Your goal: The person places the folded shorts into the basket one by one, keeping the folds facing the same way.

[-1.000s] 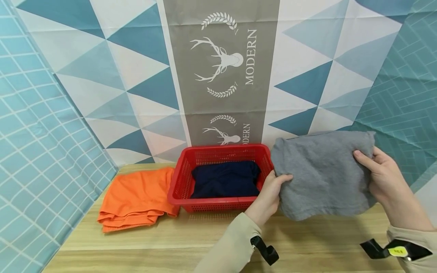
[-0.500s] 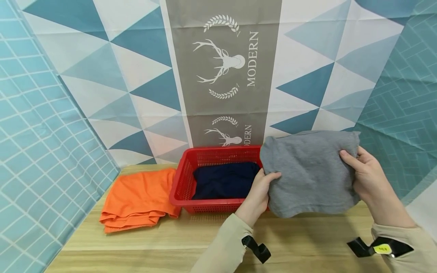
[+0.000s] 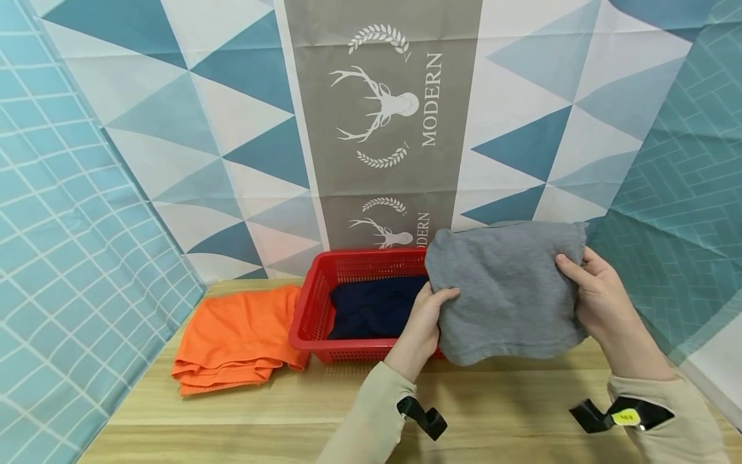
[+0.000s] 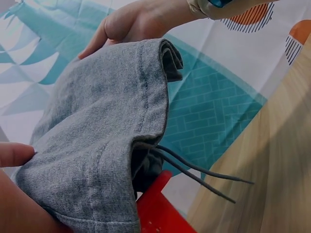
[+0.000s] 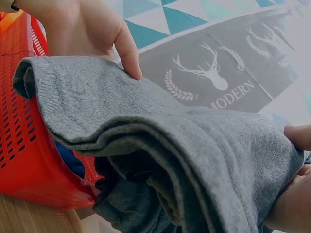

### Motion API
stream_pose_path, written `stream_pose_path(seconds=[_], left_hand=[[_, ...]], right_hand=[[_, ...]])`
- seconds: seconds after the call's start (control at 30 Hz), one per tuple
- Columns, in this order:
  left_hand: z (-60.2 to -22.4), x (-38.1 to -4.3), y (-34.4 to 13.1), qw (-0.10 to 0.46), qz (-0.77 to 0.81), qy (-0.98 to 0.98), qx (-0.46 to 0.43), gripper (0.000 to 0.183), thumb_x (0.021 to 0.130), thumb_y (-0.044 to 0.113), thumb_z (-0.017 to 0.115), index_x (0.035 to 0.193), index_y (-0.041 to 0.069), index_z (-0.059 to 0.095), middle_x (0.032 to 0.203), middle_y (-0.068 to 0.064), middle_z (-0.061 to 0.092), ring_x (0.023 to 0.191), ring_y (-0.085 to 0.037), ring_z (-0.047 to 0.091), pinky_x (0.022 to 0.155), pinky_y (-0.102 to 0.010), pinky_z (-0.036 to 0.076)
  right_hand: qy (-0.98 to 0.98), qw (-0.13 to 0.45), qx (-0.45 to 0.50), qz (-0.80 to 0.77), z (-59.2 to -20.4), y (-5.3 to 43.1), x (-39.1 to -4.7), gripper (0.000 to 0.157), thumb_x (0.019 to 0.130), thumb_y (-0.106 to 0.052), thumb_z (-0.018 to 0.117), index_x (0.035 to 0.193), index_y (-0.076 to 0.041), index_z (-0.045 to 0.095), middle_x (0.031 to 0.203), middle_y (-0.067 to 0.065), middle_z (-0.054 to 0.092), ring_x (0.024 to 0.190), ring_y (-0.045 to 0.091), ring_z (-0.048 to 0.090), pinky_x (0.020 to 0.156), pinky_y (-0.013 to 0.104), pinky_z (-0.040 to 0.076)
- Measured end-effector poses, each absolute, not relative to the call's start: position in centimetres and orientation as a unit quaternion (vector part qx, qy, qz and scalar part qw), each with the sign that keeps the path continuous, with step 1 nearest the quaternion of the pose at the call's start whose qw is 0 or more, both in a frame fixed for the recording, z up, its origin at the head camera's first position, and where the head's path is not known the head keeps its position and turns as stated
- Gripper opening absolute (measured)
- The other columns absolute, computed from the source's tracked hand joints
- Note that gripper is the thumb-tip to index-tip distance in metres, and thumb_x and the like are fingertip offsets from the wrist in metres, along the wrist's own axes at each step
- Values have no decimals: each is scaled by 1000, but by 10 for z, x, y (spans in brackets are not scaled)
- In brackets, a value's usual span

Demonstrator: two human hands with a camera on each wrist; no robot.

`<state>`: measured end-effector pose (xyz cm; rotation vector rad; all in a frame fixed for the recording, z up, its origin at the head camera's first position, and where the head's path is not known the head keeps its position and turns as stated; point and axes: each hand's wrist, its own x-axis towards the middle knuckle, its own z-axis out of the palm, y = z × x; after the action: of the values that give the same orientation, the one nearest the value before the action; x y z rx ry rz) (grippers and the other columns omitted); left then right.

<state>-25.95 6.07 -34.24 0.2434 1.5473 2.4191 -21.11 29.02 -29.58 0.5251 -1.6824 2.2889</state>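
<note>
A folded grey garment [image 3: 510, 290] with a soft knit surface is held up in front of me, its left part overlapping the red basket in the head view. My left hand [image 3: 420, 325] grips its left edge, thumb on the front face. At the opposite edge, my right hand [image 3: 605, 303] pinches it with the thumb in front and fingers behind. Two thin grey drawstrings [image 4: 204, 175] dangle from its open folds in the left wrist view. Layered hems [image 5: 131, 126] show along the lower side in the right wrist view. Inside the red basket [image 3: 307, 309] lies a folded navy cloth [image 3: 371, 306], partly hidden.
A folded orange garment [image 3: 240, 335] lies on the wooden table [image 3: 232, 425] against the basket's left side. Patterned sheeting [image 3: 243, 116] rises behind the table and along both sides. Black straps [image 3: 423, 415] with small mounts sit on both sleeves.
Both hands have moved left with the grey garment, which now covers the basket's right end in the head view. The grips look the same; the basket and orange garment stay put.
</note>
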Motion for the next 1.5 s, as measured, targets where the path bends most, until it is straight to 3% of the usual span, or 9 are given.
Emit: stream_pose_path(seconds=[0.37, 0.8, 1.03, 1.33, 1.5], left_hand=[[-333, -261, 44, 114, 831, 535, 98, 53, 82, 18, 60, 131, 12, 42, 129, -7, 47, 114, -24, 45, 102, -41, 30], [-324, -265, 20, 81, 834, 538, 87, 56, 83, 16, 60, 135, 13, 38, 135, -7, 42, 121, -26, 41, 104, -43, 28], [-321, -267, 3, 75, 830, 546, 84, 55, 84, 16, 59, 134, 13, 38, 134, -6, 41, 120, -26, 41, 104, -44, 27], [-325, -270, -16, 57, 825, 556, 83, 56, 84, 15, 59, 135, 12, 37, 136, -8, 39, 121, -27, 39, 104, -44, 27], [-324, -272, -24, 42, 823, 561, 78, 53, 84, 13, 58, 133, 11, 38, 133, -10, 41, 118, -27, 41, 103, -43, 29]], right_hand=[[-586, 113, 185, 781, -289, 277, -213, 36, 95, -8, 43, 130, -17, 42, 108, -6, 58, 94, 6, 55, 75, 20, 45], [-570, 107, 196, 791, -285, 251, -221, 30, 94, -8, 44, 123, -16, 47, 107, -6, 59, 96, 7, 55, 78, 20, 44], [-586, 81, 195, 782, -284, 237, -226, 32, 95, -12, 44, 126, -17, 41, 111, -6, 54, 98, 7, 52, 81, 21, 42], [-582, 59, 196, 787, -287, 222, -235, 29, 94, -10, 46, 122, -17, 44, 105, -6, 58, 95, 7, 54, 79, 21, 44], [-592, 47, 190, 782, -289, 215, -242, 36, 94, -12, 47, 129, -17, 38, 111, -7, 54, 100, 6, 52, 83, 21, 42]])
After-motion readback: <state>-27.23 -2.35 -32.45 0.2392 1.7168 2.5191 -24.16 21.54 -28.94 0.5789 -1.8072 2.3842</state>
